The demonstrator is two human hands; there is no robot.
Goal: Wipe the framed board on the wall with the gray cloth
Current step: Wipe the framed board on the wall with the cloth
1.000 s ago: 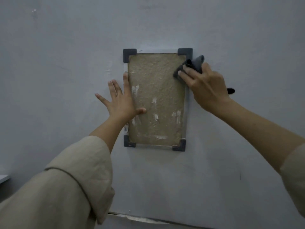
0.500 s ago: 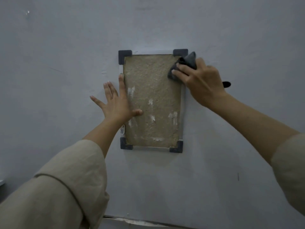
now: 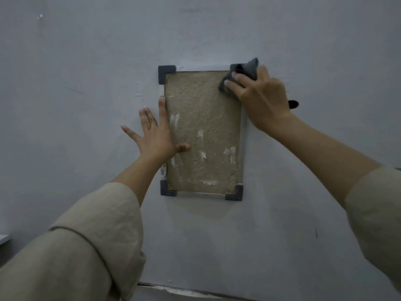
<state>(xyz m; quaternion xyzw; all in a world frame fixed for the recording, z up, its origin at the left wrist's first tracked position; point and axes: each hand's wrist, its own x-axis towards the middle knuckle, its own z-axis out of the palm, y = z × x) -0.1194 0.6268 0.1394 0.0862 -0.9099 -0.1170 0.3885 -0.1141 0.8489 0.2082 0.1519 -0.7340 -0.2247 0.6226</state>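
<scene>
Right hand (image 3: 259,98) raised to the upper right corner of the framed board (image 3: 204,135), fingers curled over the bunched gray cloth (image 3: 243,76) and pressing it against the board's surface; a tuft of cloth sticks up above the knuckles, covering most of the top right corner cap. Left hand (image 3: 156,135) flat and spread on the wall (image 3: 86,83) at the board's left edge, fingers straight, index finger along the frame, thumb reaching onto the board; it holds nothing. Both forearms bare, loose beige sleeves (image 3: 82,246) pushed back

Board hangs upright on the wall: tan, rough-textured panel, thin pale frame, dark gray corner caps. White smears scattered over its lower half

Small dark object (image 3: 293,104) on the wall just beyond the right wrist, partly hidden by the hand; cannot tell what it is. Pale ledge edge (image 3: 4,238) at far left
</scene>
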